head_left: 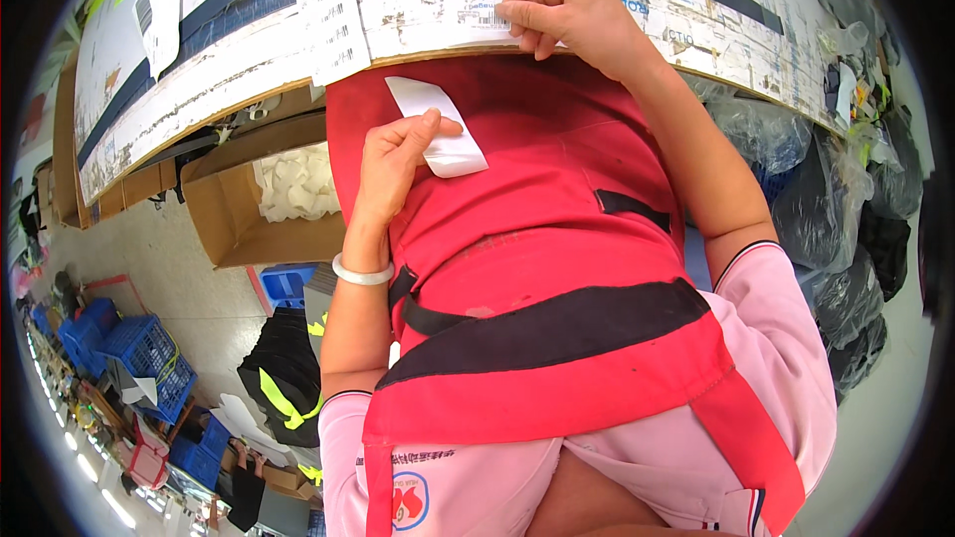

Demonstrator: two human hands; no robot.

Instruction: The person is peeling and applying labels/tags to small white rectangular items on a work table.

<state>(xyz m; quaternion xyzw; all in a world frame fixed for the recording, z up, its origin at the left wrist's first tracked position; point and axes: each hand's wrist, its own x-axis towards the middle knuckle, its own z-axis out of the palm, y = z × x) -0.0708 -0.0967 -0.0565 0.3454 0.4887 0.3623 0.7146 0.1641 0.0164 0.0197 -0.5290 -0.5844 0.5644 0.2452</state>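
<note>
My left hand (398, 154) pinches a white paper slip (456, 154) between thumb and fingers, in front of the red apron (527, 189). The slip hangs slightly curled. At the edge of the worktop (418, 25), my right hand (572, 20) is closed, thumb and fingertips together. A small barcode label (482, 18) lies right at these fingertips; whether they grip it or only touch it cannot be made out. Left of it, a long white sheet of barcode labels (330, 15) overhangs the worktop's edge.
Another label strip (164, 20) lies on the worktop's left. Below, a cardboard box (224, 209) holds crumpled pale pieces (298, 184). Dark plastic bags (816, 199) crowd the right side. Blue crates (149, 358) and black bundled goods (284, 368) stand at the left; other people work farther off.
</note>
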